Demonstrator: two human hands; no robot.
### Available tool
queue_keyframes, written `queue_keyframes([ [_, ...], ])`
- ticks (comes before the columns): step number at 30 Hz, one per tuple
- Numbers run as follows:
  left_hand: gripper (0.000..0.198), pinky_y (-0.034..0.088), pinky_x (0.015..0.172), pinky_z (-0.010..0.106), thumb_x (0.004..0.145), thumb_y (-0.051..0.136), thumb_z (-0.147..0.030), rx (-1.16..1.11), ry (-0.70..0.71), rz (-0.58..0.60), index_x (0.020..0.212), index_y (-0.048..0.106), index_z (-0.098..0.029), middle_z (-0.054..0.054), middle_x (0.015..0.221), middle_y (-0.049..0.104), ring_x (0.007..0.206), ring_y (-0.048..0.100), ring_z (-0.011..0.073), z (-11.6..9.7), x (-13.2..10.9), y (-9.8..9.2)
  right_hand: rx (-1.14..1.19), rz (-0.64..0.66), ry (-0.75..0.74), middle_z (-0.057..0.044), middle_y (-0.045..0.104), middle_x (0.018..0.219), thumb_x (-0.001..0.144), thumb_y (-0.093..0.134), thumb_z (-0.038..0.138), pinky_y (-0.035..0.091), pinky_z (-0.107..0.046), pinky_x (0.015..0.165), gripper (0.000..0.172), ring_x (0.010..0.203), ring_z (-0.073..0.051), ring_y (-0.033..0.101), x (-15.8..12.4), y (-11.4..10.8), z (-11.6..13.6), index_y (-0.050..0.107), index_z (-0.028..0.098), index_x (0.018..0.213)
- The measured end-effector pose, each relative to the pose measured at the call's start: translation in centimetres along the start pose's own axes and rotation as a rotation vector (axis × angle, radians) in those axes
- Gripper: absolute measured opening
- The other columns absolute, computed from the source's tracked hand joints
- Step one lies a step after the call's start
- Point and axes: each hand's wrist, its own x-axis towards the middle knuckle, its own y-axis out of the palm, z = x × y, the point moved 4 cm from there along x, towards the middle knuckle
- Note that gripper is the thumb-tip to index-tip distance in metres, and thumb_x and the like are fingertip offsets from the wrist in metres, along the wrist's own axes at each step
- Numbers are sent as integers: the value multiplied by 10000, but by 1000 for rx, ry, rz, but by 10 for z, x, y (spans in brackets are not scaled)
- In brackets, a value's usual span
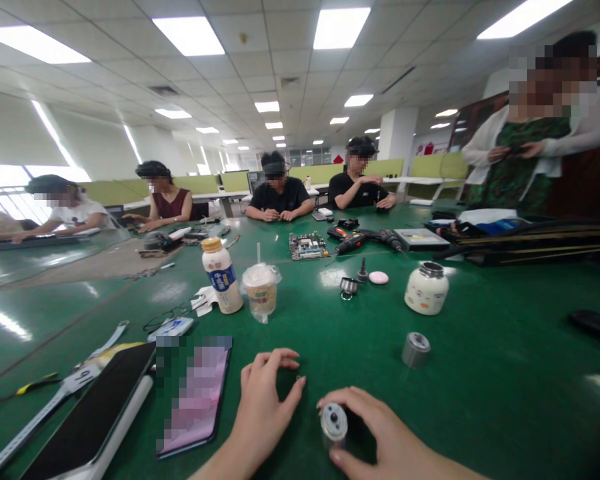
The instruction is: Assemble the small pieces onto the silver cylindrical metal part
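My right hand [380,433] has its thumb and forefinger around a small silver cylindrical motor [334,423]. The motor stands upright, its round end with a dark centre and small holes facing up. To its left, my left hand [267,393] hovers over the green tabletop with curled fingers. Its thumb and forefinger close toward each other, with a tiny bit of something at the thumb tip that is too small to name. A second silver motor [417,351] stands farther off to the right, touched by neither hand.
Left of my hands lie a pink-screened phone [195,400] and a black-screened tablet [95,407]. Ahead are a bottle [223,280], a lidded cup with a straw [261,293], a white jar [427,290], a circuit board [309,247] and a power drill [350,243]. Several people surround the table.
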Motion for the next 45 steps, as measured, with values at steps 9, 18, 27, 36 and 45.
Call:
queue_keyframes([
  [9, 149, 478, 862, 401, 852, 671, -242, -335, 65, -76, 969, 581, -221, 22, 914, 743, 905, 690, 219, -16, -6, -7, -13, -5, -28, -52, 672, 1071, 678, 642, 131, 469, -343, 915, 446, 1007, -228, 610, 0, 1, -3, 607, 212, 1116],
  [18, 157, 473, 799, 353, 806, 736, -218, -306, 320, 23, 931, 642, -233, 19, 827, 734, 858, 650, 212, -54, -22, -18, -22, -29, -36, -56, 666, 1037, 700, 640, 144, 477, -331, 871, 382, 969, -219, 613, -1, 4, -5, 608, 199, 1077],
  [27, 222, 507, 851, 342, 836, 641, -127, -311, 364, 69, 1027, 659, -237, 51, 975, 711, 975, 641, 213, -56, -23, -17, -13, -26, -60, -68, 664, 1046, 712, 623, 132, 483, -332, 876, 368, 973, -220, 613, 0, 3, -3, 603, 196, 1074],
  [36, 447, 466, 991, 432, 784, 569, -85, -405, 364, 36, 1192, 539, -267, 67, 1156, 661, 1161, 548, 254, -56, -25, -21, 9, -17, -42, -70, 663, 1056, 676, 625, 107, 487, -363, 899, 398, 994, -230, 609, -1, 1, 0, 613, 190, 1065],
  [45, 622, 541, 834, 398, 649, 817, -275, -223, 255, -7, 1195, 520, -245, 73, 1101, 662, 996, 631, 263, -37, -36, 4, 100, -122, -237, -106, 585, 1282, 709, 542, 67, 412, -402, 1045, 635, 1202, -249, 545, -10, -10, 3, 485, 225, 1322],
])
